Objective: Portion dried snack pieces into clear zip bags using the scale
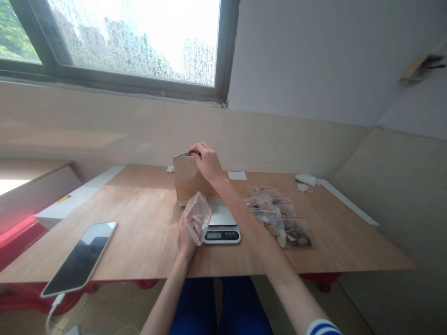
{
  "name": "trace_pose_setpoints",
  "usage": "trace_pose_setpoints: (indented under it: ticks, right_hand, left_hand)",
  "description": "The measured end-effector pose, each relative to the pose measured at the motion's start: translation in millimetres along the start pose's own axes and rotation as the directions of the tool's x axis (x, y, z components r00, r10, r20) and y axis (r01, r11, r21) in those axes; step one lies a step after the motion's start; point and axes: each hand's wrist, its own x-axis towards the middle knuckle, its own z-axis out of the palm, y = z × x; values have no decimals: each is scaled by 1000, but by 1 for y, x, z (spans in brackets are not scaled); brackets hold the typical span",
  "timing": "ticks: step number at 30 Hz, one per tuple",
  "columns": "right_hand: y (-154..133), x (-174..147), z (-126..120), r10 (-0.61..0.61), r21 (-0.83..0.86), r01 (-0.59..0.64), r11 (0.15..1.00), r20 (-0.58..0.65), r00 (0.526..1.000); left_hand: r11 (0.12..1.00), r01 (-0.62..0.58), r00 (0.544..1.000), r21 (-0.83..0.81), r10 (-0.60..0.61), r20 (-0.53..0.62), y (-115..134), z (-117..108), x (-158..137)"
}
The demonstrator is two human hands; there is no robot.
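Note:
A clear zip bag [198,219] is in my left hand [186,235], its mouth spread and facing up; a small pale piece seems to lie inside. My right hand [206,160] reaches over the top of a brown paper bag [190,179], fingers bent together at its opening. Dark material shows along that opening, and the fingertips are partly hidden there. Beside the zip bag sits a white kitchen scale [222,235] with a small display. My right forearm passes above the scale's right side.
Several filled zip bags [279,216] with red seals lie right of the scale, holding dark and pale pieces. A phone [82,256] with a cable rests at the table's left front edge. White paper [237,175] and crumpled scraps [307,180] are near the wall.

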Motion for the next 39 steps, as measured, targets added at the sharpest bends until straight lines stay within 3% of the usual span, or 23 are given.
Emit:
trace_pose_setpoints:
  ticks: [4, 12, 21, 35, 39]
  right_hand:
    - [18, 13, 18, 52, -71, -47, 996, 72, 996]
    - [41, -1, 37, 131, -26, -129, 991, 161, 978]
    - [31, 12, 33, 40, -69, -42, 997, -29, 999]
    - [18, 9, 28, 147, -43, -142, 989, 119, 982]
    - [16, 4, 28, 161, -38, -158, 987, 103, 982]
  left_hand:
    - [997, -61, 995, -43, 64, 82, -4, -2, 3]
    - [996, -53, 987, -70, 63, 151, -13, -7, 10]
    - [994, -35, 987, -99, 50, 151, -13, -6, 10]
    - [996, -30, 989, -80, 41, 142, -12, -7, 12]
    - [997, -27, 992, -76, 36, 120, -11, -6, 12]
